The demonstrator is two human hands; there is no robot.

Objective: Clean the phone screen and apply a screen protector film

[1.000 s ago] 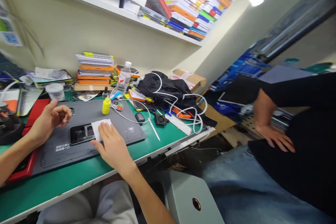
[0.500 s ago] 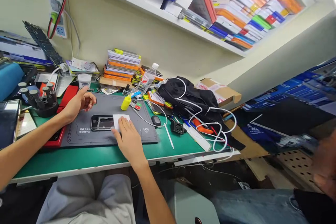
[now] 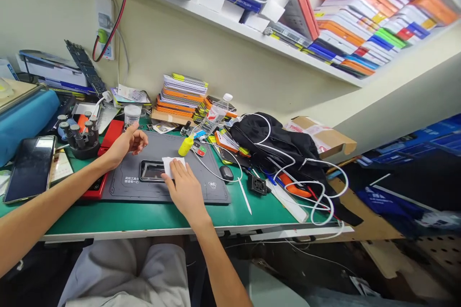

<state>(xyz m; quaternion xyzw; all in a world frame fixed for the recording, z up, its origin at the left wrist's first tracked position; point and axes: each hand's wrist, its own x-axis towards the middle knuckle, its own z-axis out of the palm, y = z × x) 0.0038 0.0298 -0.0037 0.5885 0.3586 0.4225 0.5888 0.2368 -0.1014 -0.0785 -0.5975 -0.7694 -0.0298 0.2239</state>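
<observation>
A phone-sized dark frame (image 3: pixel 151 171) lies on the grey work mat (image 3: pixel 124 193); its right end is covered. Over that end is a folded white tissue (image 3: pixel 167 164). My right hand (image 3: pixel 184 187) lies flat on the tissue, fingers stretched out and pressing it down, with the thumb at the frame's near edge. Left of the frame, my left hand (image 3: pixel 127 145) is raised above the mat, its fingers loosely curled and apart with nothing in them. A yellow squeeze bottle (image 3: pixel 186 146) is just beyond my right hand.
A red device (image 3: pixel 95 188) sits partly under my left forearm. Further left are a dark tablet-like phone (image 3: pixel 31 168) and a screwdriver stand (image 3: pixel 84 146). To the right lie a black mouse (image 3: pixel 226 173), a white stylus (image 3: pixel 245 196), a small fan (image 3: pixel 258 184) and looped white cable (image 3: pixel 324 206).
The camera view has turned left, so the bench appears further right. My right hand stays on the tissue over the frame, and my left hand keeps much the same pose.
</observation>
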